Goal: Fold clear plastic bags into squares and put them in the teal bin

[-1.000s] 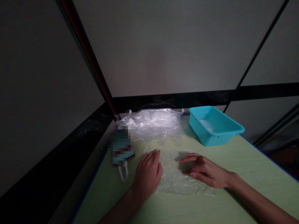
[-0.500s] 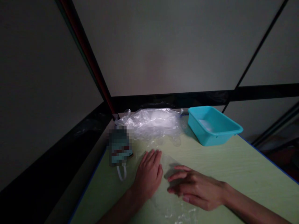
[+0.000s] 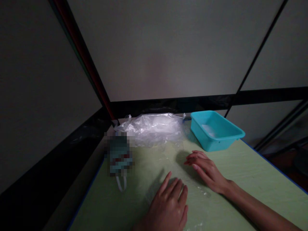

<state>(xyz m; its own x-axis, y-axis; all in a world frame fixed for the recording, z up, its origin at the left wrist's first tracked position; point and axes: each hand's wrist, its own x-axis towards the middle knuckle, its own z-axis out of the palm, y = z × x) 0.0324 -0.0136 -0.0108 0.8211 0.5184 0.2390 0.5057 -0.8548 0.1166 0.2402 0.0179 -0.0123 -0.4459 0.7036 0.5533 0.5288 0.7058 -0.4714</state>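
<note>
A thin clear plastic sheet or bag lies over the pale green tabletop, hard to make out against it. My left hand is palm down at the near edge of the view, fingers stretched and somewhat apart, over the near part of the plastic. Farther off to the right, my right hand hovers at or just above the plastic, its fingers extended and loosely bent. Nothing shows in either hand. Whether the fingertips touch the plastic I cannot tell.
A crumpled pile of clear plastic bags lies along the back of the table. At the back right stands a turquoise basin with something pale inside. To the left is a blurred-out greenish item with a white loop.
My left hand has drawn back toward me and right, its fingers more spread. My right hand has moved forward, away from me. The view has shifted slightly.
</note>
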